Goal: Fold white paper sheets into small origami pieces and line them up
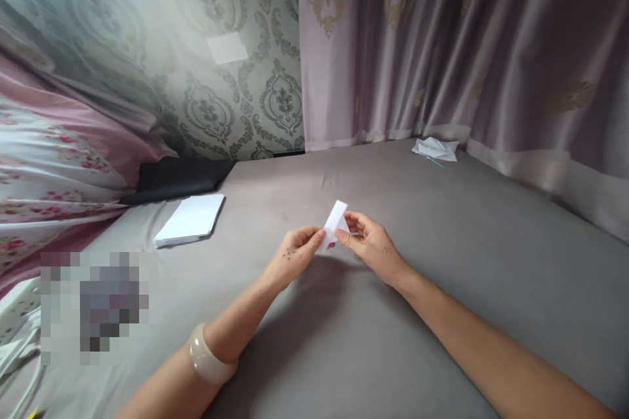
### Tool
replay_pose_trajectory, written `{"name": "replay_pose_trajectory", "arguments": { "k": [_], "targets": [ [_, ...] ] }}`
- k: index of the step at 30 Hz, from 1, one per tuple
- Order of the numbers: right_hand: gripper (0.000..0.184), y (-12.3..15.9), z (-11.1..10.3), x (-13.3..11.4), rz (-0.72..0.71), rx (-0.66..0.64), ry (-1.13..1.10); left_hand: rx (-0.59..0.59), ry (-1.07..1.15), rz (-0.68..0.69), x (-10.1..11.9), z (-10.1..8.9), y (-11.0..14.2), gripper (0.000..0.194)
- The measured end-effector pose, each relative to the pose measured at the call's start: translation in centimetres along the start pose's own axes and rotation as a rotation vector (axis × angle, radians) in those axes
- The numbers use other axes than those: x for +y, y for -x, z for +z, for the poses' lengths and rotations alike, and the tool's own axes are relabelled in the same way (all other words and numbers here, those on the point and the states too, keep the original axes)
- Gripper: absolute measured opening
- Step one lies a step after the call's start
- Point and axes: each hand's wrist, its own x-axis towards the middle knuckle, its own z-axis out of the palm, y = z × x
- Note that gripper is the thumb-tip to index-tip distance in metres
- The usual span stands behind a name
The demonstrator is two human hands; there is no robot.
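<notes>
Between my two hands, above the grey sheet, is a small folded piece of white paper (336,215). My left hand (296,253) pinches its lower left edge between thumb and fingers. On the other side my right hand (372,245) grips it, thumb on the front and fingers curled behind, partly hidden by the paper. The paper is tilted, with a narrow strip pointing up. A pale bangle (209,357) circles my left forearm.
A stack of white paper (191,219) lies to the left, beside a black flat item (181,178). Folded white papers (435,148) lie at the far right near the curtain (383,46). White cables (29,340) and a blurred patch are at the lower left.
</notes>
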Motion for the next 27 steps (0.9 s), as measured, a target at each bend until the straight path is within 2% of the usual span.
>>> {"name": "replay_pose_trajectory", "arguments": {
  "k": [3, 9, 13, 16, 19, 22, 27],
  "targets": [
    [0.025, 0.3, 0.0, -0.6, 0.003, 0.002, -0.026, -0.055, 0.061, -0.063, 1.1, 1.1, 0.1, 0.037],
    [0.021, 0.8, -0.3, -1.3, -0.04, 0.012, 0.159, 0.132, 0.269, -0.026, 0.6, 1.9, -1.2, 0.026],
    [0.023, 1.1, -0.1, -1.1, -0.165, 0.17, 0.34, 0.147, 0.34, -0.037, -0.3, 2.2, -1.7, 0.022],
    [0.016, 1.3, 0.0, -0.7, -0.285, 0.252, 0.46, 0.186, 0.391, -0.068, -0.7, 2.4, -1.5, 0.025],
    [0.005, 1.5, 0.1, -0.6, -0.373, 0.21, 0.564, 0.18, 0.443, -0.131, -1.0, 2.5, -1.1, 0.03],
    [0.006, 1.8, 0.3, -0.6, -0.409, 0.169, 0.617, 0.158, 0.529, -0.145, -1.4, 2.6, -0.8, 0.028],
    [0.011, 1.8, 0.4, -0.7, -0.443, 0.178, 0.638, 0.11, 0.636, -0.109, -1.9, 2.8, -0.6, 0.024]
  ]
}}
